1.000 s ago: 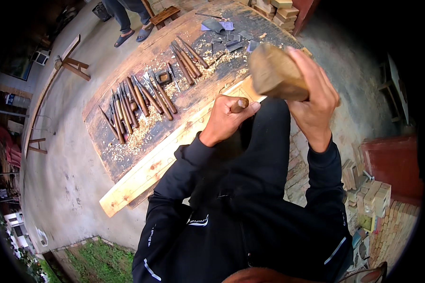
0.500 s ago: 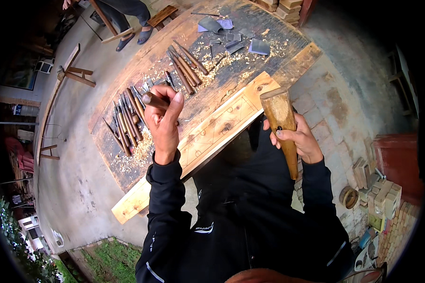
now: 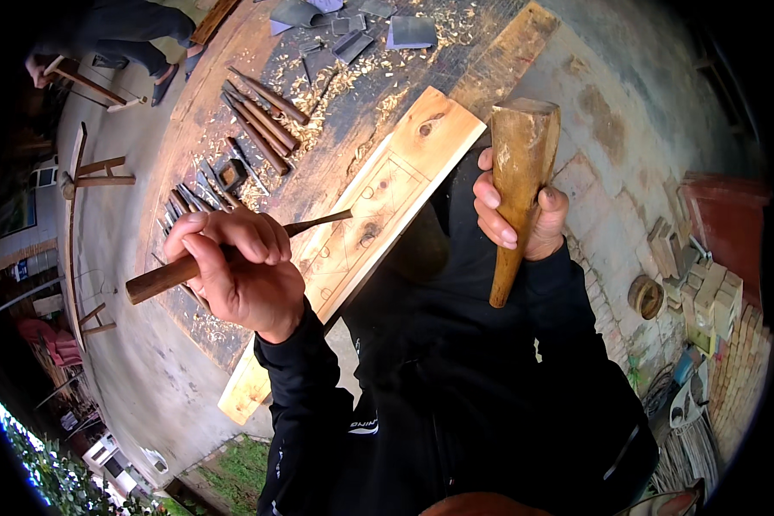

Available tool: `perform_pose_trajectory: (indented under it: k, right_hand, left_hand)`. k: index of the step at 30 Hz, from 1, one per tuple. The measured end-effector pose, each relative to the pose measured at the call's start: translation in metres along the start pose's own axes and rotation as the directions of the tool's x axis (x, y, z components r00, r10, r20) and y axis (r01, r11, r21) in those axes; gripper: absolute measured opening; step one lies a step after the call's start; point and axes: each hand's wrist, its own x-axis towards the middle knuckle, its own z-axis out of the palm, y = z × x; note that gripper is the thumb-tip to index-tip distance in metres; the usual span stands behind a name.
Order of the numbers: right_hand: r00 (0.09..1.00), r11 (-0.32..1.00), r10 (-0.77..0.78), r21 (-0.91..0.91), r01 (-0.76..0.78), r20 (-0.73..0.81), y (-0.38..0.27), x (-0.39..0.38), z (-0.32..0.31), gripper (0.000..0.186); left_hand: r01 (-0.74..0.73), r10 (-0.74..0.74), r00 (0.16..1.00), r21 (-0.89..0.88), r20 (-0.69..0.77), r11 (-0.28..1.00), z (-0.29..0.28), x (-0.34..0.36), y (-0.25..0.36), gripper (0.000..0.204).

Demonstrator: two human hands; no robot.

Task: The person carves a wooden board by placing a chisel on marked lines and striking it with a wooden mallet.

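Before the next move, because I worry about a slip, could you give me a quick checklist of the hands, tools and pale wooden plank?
1. Slim chisel with a dark brown wooden handle gripped in the left hand: ok.
2. Tapered yellow-brown wooden mallet gripped in the right hand: ok.
3. Mallet apart from the left hand: ok.
4. Dark drawn lines visible on the pale wooden plank: ok.
5. Chisel tip touching the plank: cannot tell.
6. Plank fixed firmly: cannot tell.

A chisel (image 3: pixel 165 279) points over the line-marked board (image 3: pixel 385 206); a mallet (image 3: pixel 525 155) tilts head-up.
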Motion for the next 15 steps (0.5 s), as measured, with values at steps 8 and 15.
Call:
perform_pose_trajectory:
  k: [8,15]
  right_hand:
    - [0.992,0.994,0.108,0.027,-0.110,0.058,-0.001,0.004,-0.005,0.084]
    - [0.973,0.975,0.100,0.175,-0.138,0.209,-0.004,0.014,-0.016,0.075]
  left_hand:
    - [0.080,-0.094,0.993,-0.189,-0.069,0.979,0.019,-0.001,-0.029,0.045]
    - [0.117,-0.092,0.990,-0.263,0.106,0.958,0.018,0.008,-0.053,0.056]
